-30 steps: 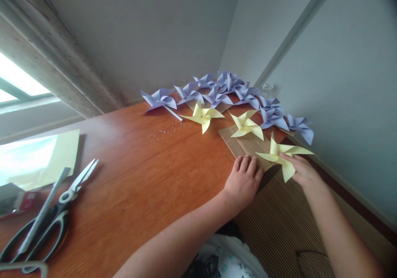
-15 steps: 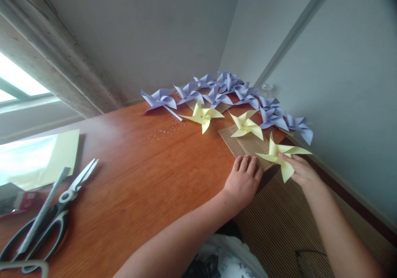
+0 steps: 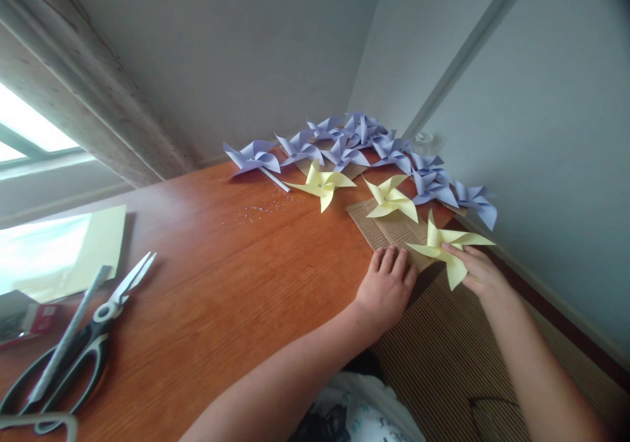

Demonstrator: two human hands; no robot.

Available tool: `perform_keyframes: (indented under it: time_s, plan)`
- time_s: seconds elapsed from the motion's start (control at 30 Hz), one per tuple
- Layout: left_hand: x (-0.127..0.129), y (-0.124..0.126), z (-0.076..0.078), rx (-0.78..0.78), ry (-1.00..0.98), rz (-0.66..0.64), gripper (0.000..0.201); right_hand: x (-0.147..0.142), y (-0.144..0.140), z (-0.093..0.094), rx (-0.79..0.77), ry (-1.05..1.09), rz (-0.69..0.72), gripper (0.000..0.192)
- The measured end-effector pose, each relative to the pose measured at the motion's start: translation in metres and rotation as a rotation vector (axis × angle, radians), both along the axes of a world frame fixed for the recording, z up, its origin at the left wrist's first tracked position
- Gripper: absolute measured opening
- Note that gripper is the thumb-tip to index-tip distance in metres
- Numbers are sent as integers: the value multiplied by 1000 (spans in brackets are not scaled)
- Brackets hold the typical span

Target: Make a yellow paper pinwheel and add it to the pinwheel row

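My right hand (image 3: 480, 272) rests its fingers on a yellow paper pinwheel (image 3: 443, 245) at the table's right edge and holds it there. My left hand (image 3: 387, 284) lies flat, fingers together, on the near edge of a brown woven mat (image 3: 381, 232). Two more yellow pinwheels, one (image 3: 392, 199) on the mat and one (image 3: 322, 184) on the wood, lie beyond my hands. Behind them several lilac pinwheels (image 3: 361, 143) are spread in an arc towards the corner of the walls.
The orange wooden table (image 3: 221, 284) carries black-handled scissors (image 3: 73, 356) and a grey ruler (image 3: 69, 333) at the near left, with yellow paper sheets (image 3: 73, 245) beyond. Small glittery bits (image 3: 260, 209) lie mid-table. A ribbed brown surface (image 3: 443, 356) runs below my right arm.
My right hand has nudged the yellow pinwheel slightly left and away. Nothing else has moved.
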State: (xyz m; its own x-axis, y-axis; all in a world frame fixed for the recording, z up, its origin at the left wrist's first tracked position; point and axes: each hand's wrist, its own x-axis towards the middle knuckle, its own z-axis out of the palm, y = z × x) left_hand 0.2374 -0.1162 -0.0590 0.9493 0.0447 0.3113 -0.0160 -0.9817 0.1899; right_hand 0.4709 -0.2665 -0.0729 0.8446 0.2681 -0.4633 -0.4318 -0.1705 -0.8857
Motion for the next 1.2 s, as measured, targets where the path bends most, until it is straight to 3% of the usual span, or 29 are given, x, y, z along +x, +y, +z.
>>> perform_keyframes:
  time_s: [0.53, 0.93, 1.2]
  plan:
    - [0, 1, 1, 2, 19, -5, 45, -3, 5, 2, -51, -83, -15, 24]
    - [3, 1, 4, -85, 46, 0, 51, 2, 2, 6, -19, -84, 73, 15]
    - [12, 9, 5, -132, 62, 2, 57, 12, 0, 1, 1, -114, 36, 14]
